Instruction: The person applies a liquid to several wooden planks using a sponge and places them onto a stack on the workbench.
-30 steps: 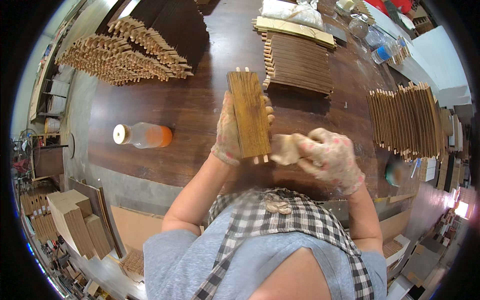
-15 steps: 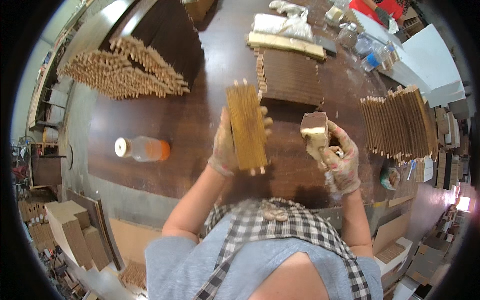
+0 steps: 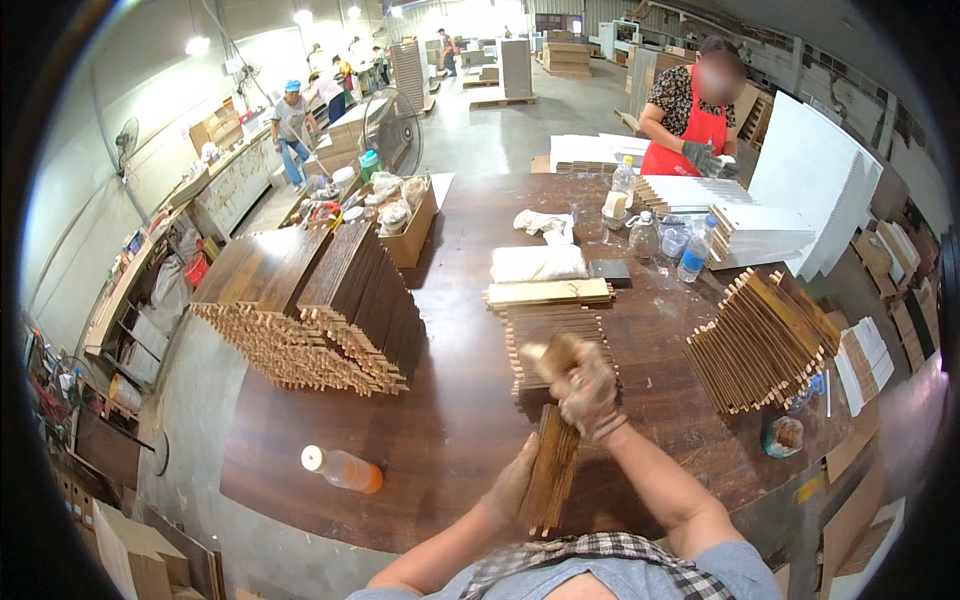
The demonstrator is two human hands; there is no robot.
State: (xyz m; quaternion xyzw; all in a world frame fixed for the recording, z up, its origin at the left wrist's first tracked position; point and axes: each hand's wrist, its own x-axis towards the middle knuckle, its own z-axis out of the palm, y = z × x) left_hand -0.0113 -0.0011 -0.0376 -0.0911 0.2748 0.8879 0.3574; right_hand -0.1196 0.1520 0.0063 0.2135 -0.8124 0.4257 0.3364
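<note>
A short brown wooden board (image 3: 552, 480) with pale dowel pegs at its ends is tilted up over the near side of the table. My gloved left hand (image 3: 512, 487) is closed round its left edge. Just above the board's far end, my gloved right hand (image 3: 594, 400) grips a small block (image 3: 556, 358), which looks like a sanding block. Motion blurs this block; whether it touches the board I cannot tell. Behind it lies a low stack of brown boards (image 3: 530, 322), partly hidden by my right hand.
Pegged boards form a tall stack (image 3: 300, 300) at left and a leaning row (image 3: 750, 345) at right. A bottle of orange liquid (image 3: 345, 470) lies near left. Farther back are a white bundle (image 3: 540, 263), a water bottle (image 3: 695, 250) and a co-worker in a red apron (image 3: 690, 130).
My right hand has moved left with the block, from beside the board to above its far end. The board has tilted and turned in my left hand. The view has lifted to show the room.
</note>
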